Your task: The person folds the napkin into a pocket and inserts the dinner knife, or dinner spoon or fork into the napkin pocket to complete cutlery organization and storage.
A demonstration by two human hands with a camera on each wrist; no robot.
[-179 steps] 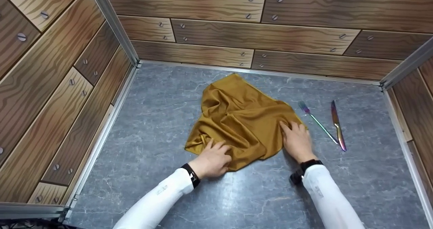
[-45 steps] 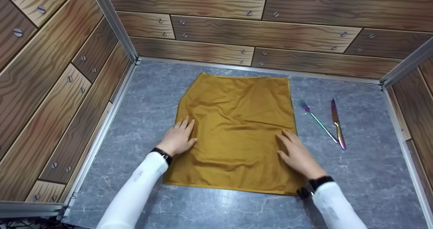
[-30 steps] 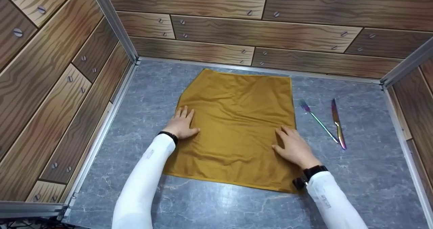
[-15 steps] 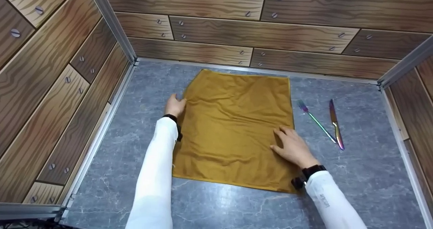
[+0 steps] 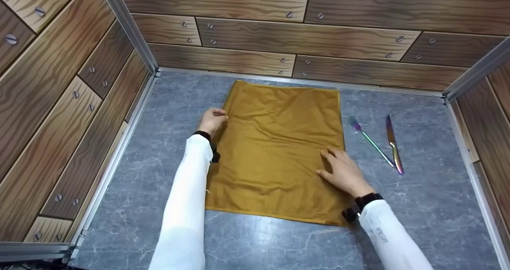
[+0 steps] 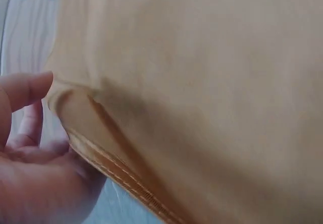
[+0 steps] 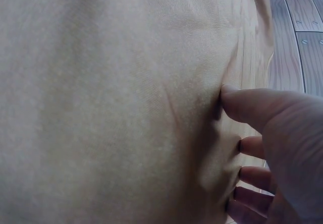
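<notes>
A mustard-yellow cloth [image 5: 275,154] lies spread on the grey marbled surface, with shallow wrinkles across its middle. At its left edge my left hand [image 5: 213,121] pinches the hem between thumb and fingers. In the left wrist view, that hand [image 6: 43,148] has the stitched edge of the cloth [image 6: 202,82] lifted and folded beside the fingers. My right hand [image 5: 346,173] rests on the cloth near its right edge, fingers spread and slightly bent. The right wrist view shows the thumb and fingertips of this hand [image 7: 292,143] touching the fabric [image 7: 126,103].
Right of the cloth lie a rainbow-coloured fork [image 5: 370,141] and a matching knife [image 5: 393,144], their handle ends close together. Wood-patterned walls [image 5: 247,34] with metal edging enclose the surface at the back and sides.
The crumpled cloth has been spread out flat. My left hand has moved up along the left edge, taken the hem and drawn it slightly inward. The right hand has stayed put lately.
</notes>
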